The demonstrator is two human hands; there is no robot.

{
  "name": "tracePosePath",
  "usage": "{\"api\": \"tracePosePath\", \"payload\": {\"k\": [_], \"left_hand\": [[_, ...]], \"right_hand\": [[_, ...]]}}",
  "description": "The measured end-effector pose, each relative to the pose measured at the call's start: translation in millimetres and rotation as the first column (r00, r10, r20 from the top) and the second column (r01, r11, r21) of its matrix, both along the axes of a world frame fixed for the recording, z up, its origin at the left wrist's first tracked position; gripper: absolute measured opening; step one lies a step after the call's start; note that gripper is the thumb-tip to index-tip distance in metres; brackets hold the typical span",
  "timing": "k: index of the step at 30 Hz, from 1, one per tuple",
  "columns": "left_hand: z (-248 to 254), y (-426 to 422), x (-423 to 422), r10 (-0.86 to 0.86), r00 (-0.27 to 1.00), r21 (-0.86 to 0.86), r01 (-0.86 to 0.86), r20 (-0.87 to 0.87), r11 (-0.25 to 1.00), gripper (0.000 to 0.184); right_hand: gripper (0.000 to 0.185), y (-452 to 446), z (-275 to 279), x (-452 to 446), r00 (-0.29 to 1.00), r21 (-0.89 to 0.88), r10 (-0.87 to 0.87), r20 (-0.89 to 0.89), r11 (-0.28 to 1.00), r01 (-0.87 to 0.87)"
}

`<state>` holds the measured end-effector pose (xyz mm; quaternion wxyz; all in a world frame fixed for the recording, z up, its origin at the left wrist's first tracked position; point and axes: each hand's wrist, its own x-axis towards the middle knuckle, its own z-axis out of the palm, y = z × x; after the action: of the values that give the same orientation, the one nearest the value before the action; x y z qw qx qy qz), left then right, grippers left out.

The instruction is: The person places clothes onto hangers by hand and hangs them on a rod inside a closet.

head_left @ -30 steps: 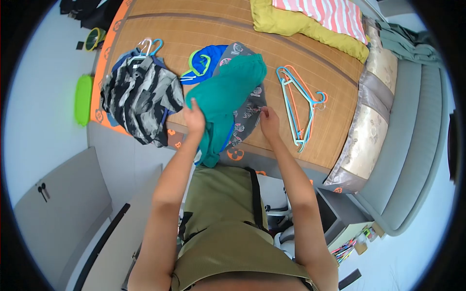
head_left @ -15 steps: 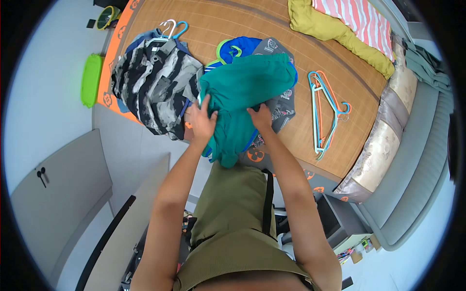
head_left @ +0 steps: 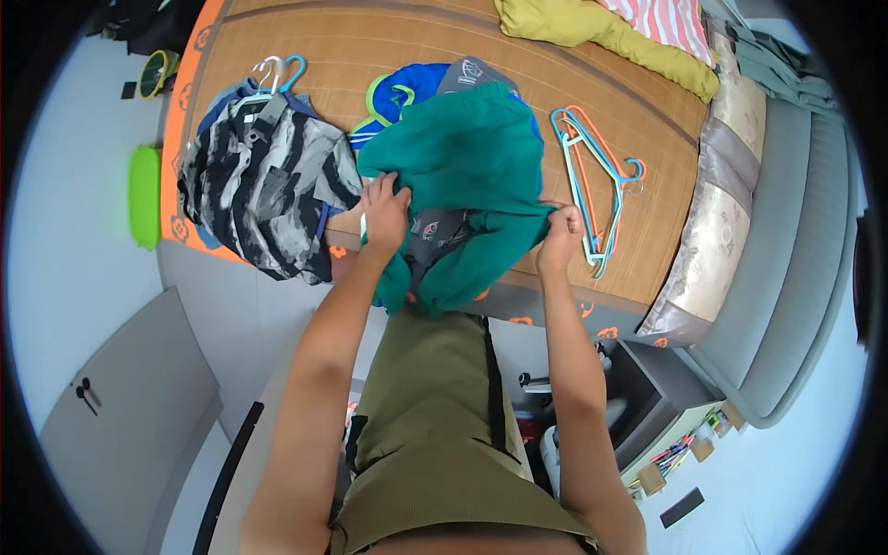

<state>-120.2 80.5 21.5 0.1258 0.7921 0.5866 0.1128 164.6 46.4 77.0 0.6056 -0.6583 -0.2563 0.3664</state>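
Green pants (head_left: 453, 153) lie spread near the bed's front edge, both legs toward me and the waistband at the far side. My right hand (head_left: 561, 236) is closed on the right edge of the pants and pulls that fabric out sideways. At the left edge, my left hand (head_left: 385, 211) grips the cloth with bent fingers. Beneath the pants is a pile with a blue garment with lime trim (head_left: 407, 88) and a dark grey printed garment (head_left: 427, 236), which shows between the legs. To the left lies a black, grey and white patterned shirt (head_left: 268, 176) on a hanger.
Blue and orange hangers (head_left: 592, 180) lie on the bed mat (head_left: 638, 120) to the right. A yellow-green blanket (head_left: 601, 32) and a striped pink cloth (head_left: 671, 23) are at the back. A padded grey headboard (head_left: 777, 240) borders the right side. A grey cabinet (head_left: 647, 388) stands below it.
My right hand has moved right and drawn the right side of the pants outward. The legs now lie apart, exposing the grey garment beneath. The view has shifted slightly.
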Motion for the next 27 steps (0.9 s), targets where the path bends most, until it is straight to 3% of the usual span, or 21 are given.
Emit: {"api": "tracePosePath", "payload": {"k": [2,3,7,9,12,13,16,17,19,20,22,23,25,27], "left_hand": [[-12.5,-2.2,4.0,0.008,0.993,-0.171,0.012,0.114,0.985,0.035],[-13.7,-2.8,7.1,0.021,0.985,-0.254,0.024,0.17,0.967,0.034],[0.5,-10.5,21.9,0.057,0.998,-0.27,-0.048,0.025,0.962,0.032],[-3.4,-11.9,25.7,0.102,0.99,-0.222,-0.12,-0.094,0.968,0.027],[-5.9,-6.7,21.0,0.107,0.984,-0.273,-0.143,-0.142,0.951,0.023],[-5.6,-8.1,23.6,0.15,0.988,-0.1,-0.151,-0.02,0.983,0.018],[26.3,-2.5,32.6,0.161,0.933,-0.046,-0.154,0.321,0.987,0.017],[45.9,-3.7,36.8,0.071,0.939,0.074,-0.101,0.336,0.992,0.016],[66.5,-19.8,39.9,-0.082,0.943,0.05,0.069,0.322,0.996,0.017],[73.4,-28.6,41.0,-0.157,0.935,0.037,0.154,0.317,0.987,0.018],[64.3,-53.5,44.2,-0.234,0.937,-0.172,0.283,0.258,0.944,0.027],[54.1,-66.6,45.8,-0.276,0.932,-0.278,0.336,0.235,0.9,0.032],[28.9,-95.2,47.1,-0.274,0.957,-0.372,0.289,0.093,0.882,0.038],[11.3,-105.3,45.8,-0.245,0.969,-0.547,0.217,0.023,0.808,0.048]], "right_hand": [[0.018,-3.5,0.5,2.6,0.987,-0.162,0.154,-0.038,0.974,-0.159],[0.017,-6.2,-4.4,4.3,0.983,-0.202,0.179,0.044,0.965,-0.166],[0.02,-13.6,-28.7,6.3,0.901,-0.336,0.284,0.329,0.927,-0.17],[0.019,-16.4,-23.2,5.9,0.867,-0.39,0.358,0.348,0.896,-0.213],[0.018,-12.7,-15.3,4.2,0.844,-0.407,0.408,0.348,0.877,-0.256],[0.018,-13.5,-15.3,4.6,0.842,-0.404,0.416,0.343,0.875,-0.268],[0.019,-15.2,-20.6,15.9,0.864,-0.402,0.423,0.273,0.866,-0.297],[0.02,-16.5,-18.0,20.1,0.786,-0.475,0.49,0.377,0.831,-0.29],[0.023,-21.2,1.6,24.3,0.577,-0.613,0.616,0.536,0.754,-0.236],[0.023,-27.5,2.7,25.8,0.472,-0.696,0.709,0.524,0.676,-0.242],[0.025,-43.9,-6.1,27.8,0.247,-0.839,0.859,0.449,0.501,-0.215],[0.025,-53.5,-16.5,28.9,0.225,-0.88,0.901,0.37,0.418,-0.226],[0.024,-75.3,-46.4,31.8,0.181,-0.942,0.964,0.195,0.235,-0.241],[0.024,-78.2,-65.9,31.7,0.054,-0.947,0.984,0.17,0.178,-0.268]]}}
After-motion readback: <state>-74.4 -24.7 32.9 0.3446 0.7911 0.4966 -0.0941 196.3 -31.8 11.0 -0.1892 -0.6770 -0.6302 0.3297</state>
